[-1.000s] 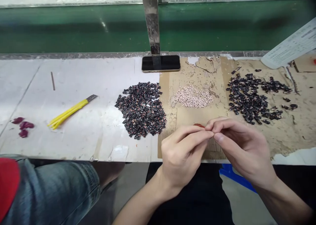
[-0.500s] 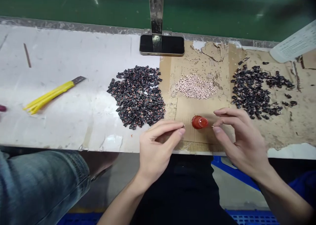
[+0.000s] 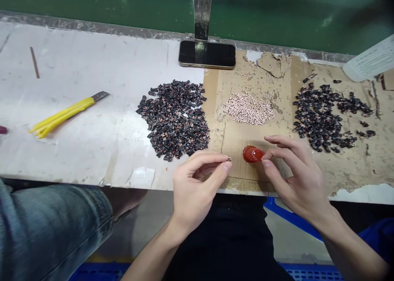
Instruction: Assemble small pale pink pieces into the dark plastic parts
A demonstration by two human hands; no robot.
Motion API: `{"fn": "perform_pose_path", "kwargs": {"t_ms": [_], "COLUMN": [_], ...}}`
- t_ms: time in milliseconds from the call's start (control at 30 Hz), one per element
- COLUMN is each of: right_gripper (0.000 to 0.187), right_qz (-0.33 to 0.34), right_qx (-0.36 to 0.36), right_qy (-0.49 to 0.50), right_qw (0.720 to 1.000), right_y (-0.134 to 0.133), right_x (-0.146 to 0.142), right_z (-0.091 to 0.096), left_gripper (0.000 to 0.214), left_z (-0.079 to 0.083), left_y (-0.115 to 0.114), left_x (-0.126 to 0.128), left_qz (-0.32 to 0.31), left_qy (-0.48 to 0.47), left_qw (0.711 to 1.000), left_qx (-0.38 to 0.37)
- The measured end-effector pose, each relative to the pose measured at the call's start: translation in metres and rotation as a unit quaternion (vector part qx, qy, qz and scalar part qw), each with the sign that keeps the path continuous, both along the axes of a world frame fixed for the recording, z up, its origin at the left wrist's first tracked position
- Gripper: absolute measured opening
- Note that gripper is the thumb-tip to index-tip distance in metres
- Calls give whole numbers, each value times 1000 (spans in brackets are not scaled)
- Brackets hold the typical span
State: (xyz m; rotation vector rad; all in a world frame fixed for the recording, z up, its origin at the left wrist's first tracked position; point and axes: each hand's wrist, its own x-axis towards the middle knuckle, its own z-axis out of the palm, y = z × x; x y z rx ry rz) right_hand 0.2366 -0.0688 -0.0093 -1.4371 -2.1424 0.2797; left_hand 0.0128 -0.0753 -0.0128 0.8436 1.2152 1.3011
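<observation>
Two hands, left (image 3: 197, 186) pinching a piece (image 3: 229, 159), right (image 3: 295, 174) by a red cap (image 3: 253, 154)

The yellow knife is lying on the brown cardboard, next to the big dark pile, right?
Not quite. The yellow knife lies on the white board, not on the brown cardboard, as the head view shows. It is next to the big dark pile.

A factory workshop: a long workbench (image 3: 76, 59) heaped with small parts (image 3: 174, 118)
</observation>
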Motion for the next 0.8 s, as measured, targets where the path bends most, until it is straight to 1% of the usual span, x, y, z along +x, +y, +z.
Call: {"fn": "perform_pose_path", "kwargs": {"t_ms": [233, 300, 367, 433, 467, 500, 567, 700, 800], "right_gripper": [13, 12, 12, 11, 10, 9, 9, 8, 6], "right_qz": [13, 11, 4, -15, -27, -39, -55, -58, -53], "right_qx": [18, 13, -4, -41, -66, -94, -154, -247, -292], "right_qy": [-9, 0, 36, 104, 148, 195, 295, 466, 540], "right_qw": [1000, 1000, 999, 994, 986, 975, 941, 848, 787], "right_y": [1, 1, 1, 0, -1, -3, -6, -12, -12], "right_x": [3, 3, 3, 2, 1, 1, 0, -3, -7], "right_z": [-4, -4, -2, 3, 6, 9, 16, 27, 32], "left_gripper": [18, 18, 18, 15, 14, 13, 11, 7, 6], "left_z": [3, 4, 6, 8, 10, 12, 14, 16, 17], "left_y": [0, -1, -1, 1, 2, 3, 6, 9, 8], "left_x": [1, 0, 0, 2, 3, 6, 14, 31, 39], "left_qz": [1, 2, 0, -10, -18, -30, -60, -127, -154], "left_qy": [9, 8, -1, -23, -42, -67, -134, -277, -341], "left_qw": [1000, 1000, 1000, 1000, 999, 996, 985, 942, 914], "left_qx": [16, 14, 8, -12, -29, -48, -89, -138, -157]}}
